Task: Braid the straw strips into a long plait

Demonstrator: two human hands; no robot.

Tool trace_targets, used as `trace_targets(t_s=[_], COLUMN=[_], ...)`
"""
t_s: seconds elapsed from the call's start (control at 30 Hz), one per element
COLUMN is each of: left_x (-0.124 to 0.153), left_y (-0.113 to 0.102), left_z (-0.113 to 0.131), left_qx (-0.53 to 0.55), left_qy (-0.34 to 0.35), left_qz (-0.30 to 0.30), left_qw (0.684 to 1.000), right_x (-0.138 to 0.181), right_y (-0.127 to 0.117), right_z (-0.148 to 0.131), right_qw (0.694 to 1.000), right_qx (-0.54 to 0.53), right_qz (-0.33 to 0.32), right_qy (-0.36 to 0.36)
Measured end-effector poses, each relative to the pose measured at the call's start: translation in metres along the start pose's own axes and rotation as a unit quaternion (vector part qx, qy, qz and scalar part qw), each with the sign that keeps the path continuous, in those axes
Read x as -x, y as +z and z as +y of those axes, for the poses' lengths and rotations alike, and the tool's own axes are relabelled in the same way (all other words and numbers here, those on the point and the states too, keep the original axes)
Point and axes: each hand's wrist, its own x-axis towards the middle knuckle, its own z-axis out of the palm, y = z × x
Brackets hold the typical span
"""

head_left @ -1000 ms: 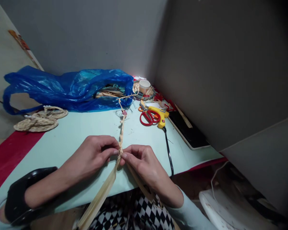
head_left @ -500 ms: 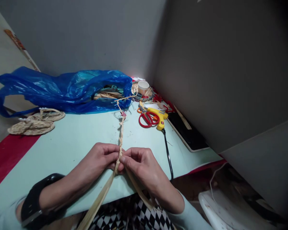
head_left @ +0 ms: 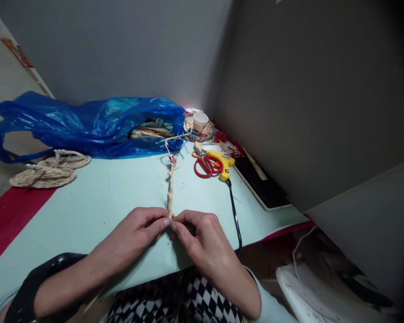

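Observation:
A pale straw-like braid (head_left: 170, 190) runs from a small pink knot or clip (head_left: 173, 159) on the tabletop straight toward me. Its near end is pinched between the thumb and fingers of my left hand (head_left: 139, 233). My right hand (head_left: 202, 235) pinches the same spot, its thumb and fingertips meeting those of the left. The loose strands below the pinch are mostly hidden by my hands. Beyond the pink spot, a thin twisted length (head_left: 177, 138) of the same fibre curves off toward the back.
A blue plastic bag (head_left: 87, 128) holding dry strips lies at the back left, beside woven sandals (head_left: 43, 176). Red-handled scissors (head_left: 207, 166) and a yellow glue gun (head_left: 224, 165) with black cord lie right of the braid. A black tablet-like slab (head_left: 262, 184) rests by the wall.
My hands have come slightly nearer me, and their thumbs now meet at the braid's end. The long flat strands that hung toward my lap are mostly out of sight.

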Motion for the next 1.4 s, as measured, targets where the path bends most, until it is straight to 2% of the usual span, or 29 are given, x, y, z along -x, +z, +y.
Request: trace_targets(t_s=[0.17, 0.27, 0.37, 0.53, 0.63, 0.7, 0.77, 0.83, 0.9, 0.97, 1.0, 1.03, 1.1, 1.23, 1.33, 1.4], left_x=[0.008, 0.010, 0.008, 0.007, 0.011, 0.016, 0.019, 0.020, 0.020, 0.019, 0.018, 0.018, 0.019, 0.022, 0.022, 0.022], left_y=[0.007, 0.011, 0.013, 0.014, 0.013, 0.012, 0.011, 0.011, 0.011, 0.011, 0.010, 0.010, 0.007, 0.004, 0.003, 0.001], left_z=[-0.002, 0.001, 0.005, 0.000, -0.006, -0.007, -0.006, -0.004, -0.003, -0.003, -0.003, -0.003, -0.003, 0.000, 0.000, -0.001], left_qx=[-0.043, -0.051, -0.008, 0.106, 0.177, 0.219, 0.247, 0.257, 0.253, 0.243, 0.236, 0.227, 0.191, 0.105, 0.088, 0.066], left_qy=[-0.020, -0.031, -0.046, -0.048, -0.078, -0.089, -0.088, -0.082, -0.076, -0.071, -0.068, -0.064, -0.051, -0.047, -0.042, -0.029], left_qz=[0.080, 0.096, 0.087, 0.087, 0.073, 0.073, 0.078, 0.081, 0.084, 0.086, 0.084, 0.081, 0.075, 0.071, 0.063, 0.063], left_qw=[0.996, 0.994, 0.995, 0.989, 0.979, 0.969, 0.962, 0.960, 0.961, 0.964, 0.966, 0.968, 0.977, 0.991, 0.993, 0.995], right_x=[0.012, 0.022, 0.031, 0.039, 0.041, 0.042, 0.041, 0.037, 0.031, 0.021, 0.016, 0.010, 0.000, -0.010, -0.009, -0.007], right_y=[0.004, 0.009, 0.020, 0.055, 0.069, 0.067, 0.054, 0.034, 0.015, 0.003, -0.001, -0.003, -0.002, 0.005, 0.010, 0.012], right_z=[-0.002, -0.004, -0.004, 0.000, 0.004, 0.004, -0.001, -0.009, -0.016, -0.020, -0.020, -0.018, -0.014, -0.006, -0.003, -0.002], right_qw=[0.994, 0.979, 0.946, 0.864, 0.828, 0.822, 0.837, 0.873, 0.927, 0.976, 0.988, 0.995, 0.998, 0.997, 0.990, 0.986], right_qx=[0.100, 0.187, 0.277, 0.391, 0.443, 0.451, 0.418, 0.345, 0.269, 0.173, 0.127, 0.086, 0.021, -0.061, -0.122, -0.147], right_qz=[0.027, 0.057, 0.120, 0.251, 0.252, 0.235, 0.214, 0.184, 0.160, 0.069, 0.022, -0.019, -0.053, -0.042, -0.016, 0.003], right_qy=[-0.019, -0.053, -0.116, -0.193, -0.233, -0.255, -0.281, -0.292, -0.208, -0.115, -0.080, -0.056, -0.033, 0.013, 0.066, 0.077])
